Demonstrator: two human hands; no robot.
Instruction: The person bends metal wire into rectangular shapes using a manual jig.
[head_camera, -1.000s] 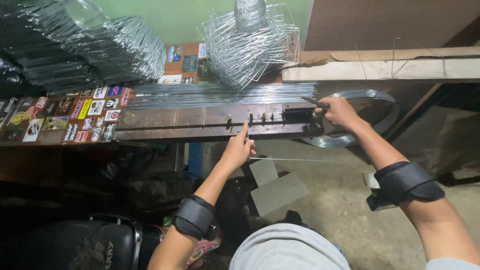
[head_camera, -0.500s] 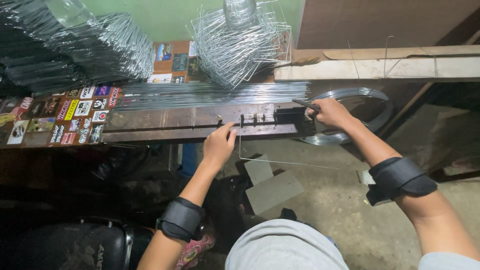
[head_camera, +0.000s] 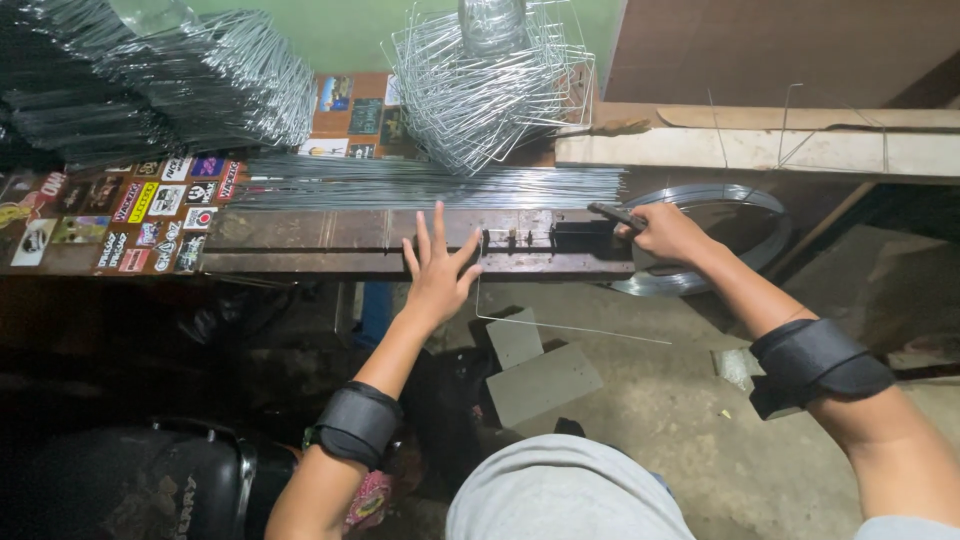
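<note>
My left hand (head_camera: 437, 272) is spread flat with fingers apart against the front edge of a long dark metal bending jig (head_camera: 330, 235) and holds nothing. My right hand (head_camera: 668, 232) is closed on the jig's dark lever handle (head_camera: 612, 214) at its right end. A thin bent wire (head_camera: 560, 326) hangs from the jig's pins (head_camera: 510, 240), dropping down and then running right, just to the right of my left hand. Both wrists wear black bands.
A bundle of straight wires (head_camera: 430, 186) lies behind the jig. Stacks of bent wire frames sit at the back left (head_camera: 190, 80) and back centre (head_camera: 490, 90). A coil of flat metal band (head_camera: 720, 205) hangs at the right under a wooden plank (head_camera: 760, 150). Grey slabs (head_camera: 540, 375) lie on the floor.
My left hand has shifted a little left and opened from a pointing pose to spread fingers. The wire now hangs in an L shape from the pins. My right hand stays on the lever.
</note>
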